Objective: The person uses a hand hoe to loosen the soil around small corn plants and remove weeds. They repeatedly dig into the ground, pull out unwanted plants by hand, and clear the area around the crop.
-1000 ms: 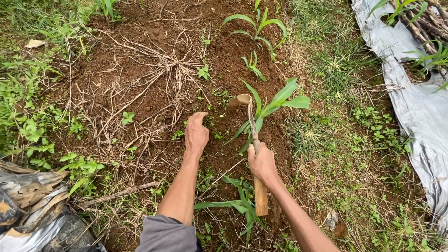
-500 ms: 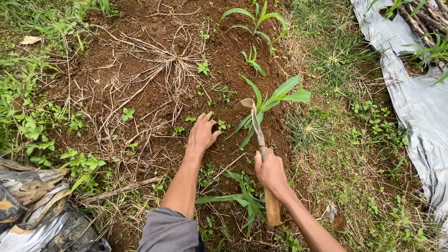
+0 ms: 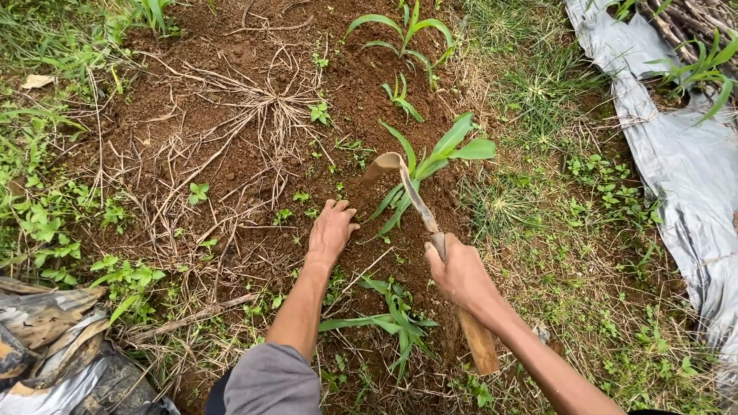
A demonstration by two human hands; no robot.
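My right hand (image 3: 458, 273) grips the wooden handle of a small hand hoe (image 3: 419, 207), whose curved metal blade hangs above the brown soil beside a young corn plant (image 3: 434, 161). My left hand (image 3: 330, 233) lies on the soil, fingers curled down into the dirt and small weeds just left of that plant. Another low seedling (image 3: 392, 319) grows between my forearms. Two more corn plants (image 3: 403, 34) stand farther up the row.
Dry pulled roots and straw (image 3: 246, 131) lie spread over the bare soil at the left. Grass and weeds border both sides. A grey plastic sheet (image 3: 676, 154) runs along the right edge, and crumpled muddy plastic (image 3: 54, 346) sits at bottom left.
My left hand has drawn back toward me and pressed down onto the soil. The hoe has tilted, its handle swinging to the right, with the blade staying near the corn plant.
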